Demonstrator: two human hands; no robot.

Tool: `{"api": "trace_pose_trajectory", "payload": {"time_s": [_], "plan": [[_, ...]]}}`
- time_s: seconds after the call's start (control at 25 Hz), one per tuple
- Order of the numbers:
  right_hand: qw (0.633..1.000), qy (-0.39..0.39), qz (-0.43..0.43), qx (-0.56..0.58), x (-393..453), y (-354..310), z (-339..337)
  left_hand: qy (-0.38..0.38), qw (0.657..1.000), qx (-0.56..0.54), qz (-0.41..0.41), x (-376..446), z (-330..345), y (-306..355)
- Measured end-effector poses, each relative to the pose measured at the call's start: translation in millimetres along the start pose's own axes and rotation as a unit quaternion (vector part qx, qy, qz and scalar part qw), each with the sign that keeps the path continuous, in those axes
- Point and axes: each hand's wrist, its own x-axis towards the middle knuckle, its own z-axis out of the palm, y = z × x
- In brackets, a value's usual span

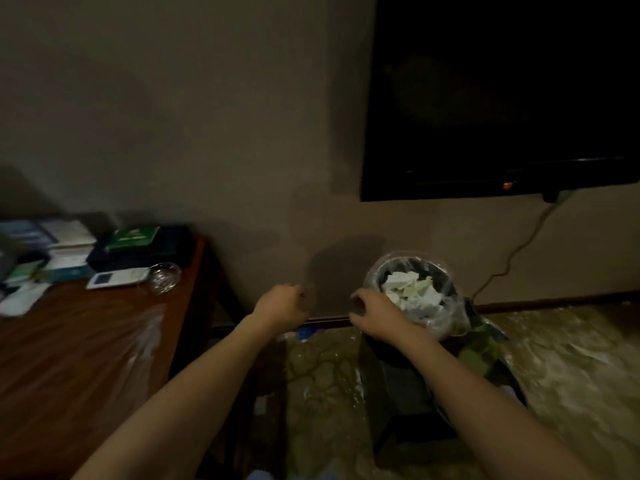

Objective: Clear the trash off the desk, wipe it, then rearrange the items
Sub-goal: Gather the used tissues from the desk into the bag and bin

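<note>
A dim room with a bare beige wall (173,116), a wooden desk (79,358) at left and a patterned floor (571,358) at right. On the desk's far end lie stacked papers and booklets (65,244), a green packet (133,237) on a dark tray (173,247), a white handset (116,278) and, just beside it, a clear glass ashtray (164,277); a sheet of thin clear plastic (142,341) lies on the near part of the desk. Both bare arms reach forward past the desk's right edge. The left hand (282,304) is raised at mid-frame, fingers curled into a loose fist, with nothing visible in it; whether it pinches something thin cannot be told in this light. The right hand (375,318) has its fingers bent at the near rim of the trash bin (412,296), and appears to hold the clear liner bag there, though the blur leaves this uncertain. The bin stands on the floor by the wall, under a dark wall-mounted television (502,98), and is full of crumpled white tissue (414,289). A green wrapper (481,344) lies just beside it. Judging by its look, the liner is light, soft and slippery and could tear, so it is best gathered at the rim; the ashtray is stiff, breakable glass, best lifted by its thick edge
</note>
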Motion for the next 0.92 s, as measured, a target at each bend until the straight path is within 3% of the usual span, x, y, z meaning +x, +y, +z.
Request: {"api": "trace_pose_trajectory", "payload": {"time_s": [0.36,0.56,0.92], "plan": [[0.98,-0.113,-0.153,-0.064,-3,-189,126,0.069,0.987,-0.039,-0.137,-184,-21,-197],[0.945,-0.185,-0.248,-0.106,-35,-314,237,0.046,0.967,-0.021,-0.251,-305,-27,-314],[0.907,-0.226,-0.333,-0.126,-48,-459,339,0.076,0.931,-0.008,-0.357,-435,-42,-439]]}}
